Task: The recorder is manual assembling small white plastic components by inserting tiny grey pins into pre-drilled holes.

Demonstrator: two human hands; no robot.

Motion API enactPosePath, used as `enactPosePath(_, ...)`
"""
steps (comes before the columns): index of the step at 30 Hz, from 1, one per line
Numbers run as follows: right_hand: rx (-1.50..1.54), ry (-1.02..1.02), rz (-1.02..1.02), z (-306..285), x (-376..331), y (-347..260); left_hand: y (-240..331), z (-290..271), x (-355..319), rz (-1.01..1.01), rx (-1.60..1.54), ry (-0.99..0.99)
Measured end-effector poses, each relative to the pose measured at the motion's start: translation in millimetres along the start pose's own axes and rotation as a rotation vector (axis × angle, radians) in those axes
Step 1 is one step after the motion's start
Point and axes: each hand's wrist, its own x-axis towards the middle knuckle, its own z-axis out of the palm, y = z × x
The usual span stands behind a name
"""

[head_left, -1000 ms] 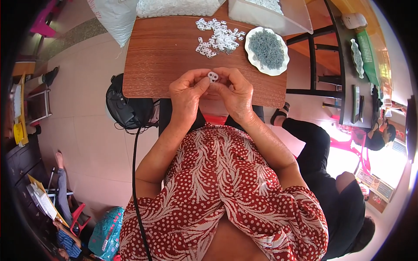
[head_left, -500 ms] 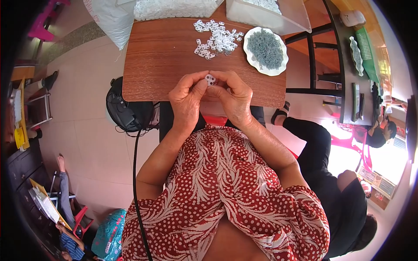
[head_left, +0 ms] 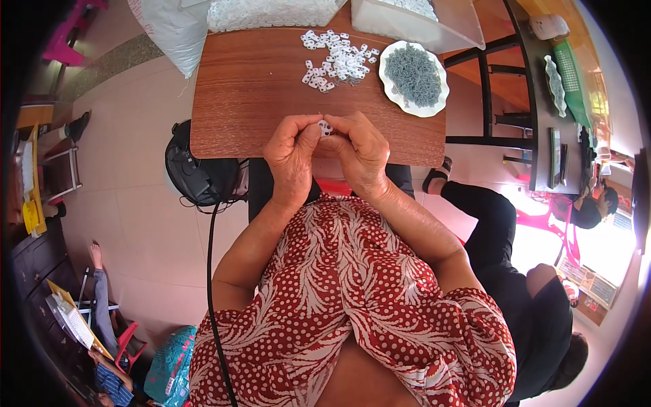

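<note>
Over the near edge of the brown table (head_left: 244, 102), my left hand (head_left: 290, 152) and my right hand (head_left: 361, 149) meet with their fingertips. Between them is a small white plastic piece with dark holes (head_left: 325, 127), pinched by both hands. Fingers cover part of it, so I cannot tell whether a second small part is fitted to it. Beyond my hands lies a loose pile of similar white pieces (head_left: 348, 62). To its right stands a white scalloped plate (head_left: 431, 108) heaped with small grey metal parts (head_left: 411, 76).
Two bins of white pieces, a left one (head_left: 271, 15) and a right one (head_left: 434, 30), stand at the table's far edge. A white sack (head_left: 173, 34) leans at the far left corner. A black bag (head_left: 200, 166) with a cable is left of my legs. A person in black (head_left: 532, 312) sits at my right.
My fingertips have shifted slightly and the white piece has turned a little between them. The pile and the plate stay as they were.
</note>
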Motion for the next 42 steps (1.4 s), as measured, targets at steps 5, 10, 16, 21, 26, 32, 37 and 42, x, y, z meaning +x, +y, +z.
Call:
enactPosePath(5, 0.005, 0.001, 0.014, 1.6, -0.9, 0.7, 0.1, 3.6, -0.3, 0.016, 0.0, 0.04)
enactPosePath(10, 0.135, -0.033, 0.213, 1.5, -0.6, -10.5, 9.7, 3.9, 0.7, -0.061, -0.124, 0.06)
enactPosePath(16, 0.05, -0.042, 0.11, -1.7, 3.1, -10.4, 14.0, 2.0, 0.5, -0.116, -0.197, 0.015)
enactPosePath(21, 0.004, -0.028, 0.02, -0.9, 4.1, -9.1, 9.3, 3.9, -2.6, -0.059, -0.192, 0.031)
enactPosePath(26, -0.023, 0.009, -0.084, 2.1, 4.6, -8.7, 6.4, -0.3, -3.3, 0.011, -0.114, 0.013)
enactPosePath(32, -0.028, 0.005, -0.071, 3.4, 3.0, -7.7, 4.1, -0.9, -6.7, -0.016, -0.106, 0.024)
enactPosePath(37, -0.077, -0.009, -0.102, 3.3, 6.0, -5.7, 1.4, 4.3, -6.8, 0.025, -0.063, 0.034)
enactPosePath(42, -0.108, -0.016, -0.121, 6.4, 7.3, 1.0, -4.5, 7.9, -2.5, 0.053, -0.019, 0.061)
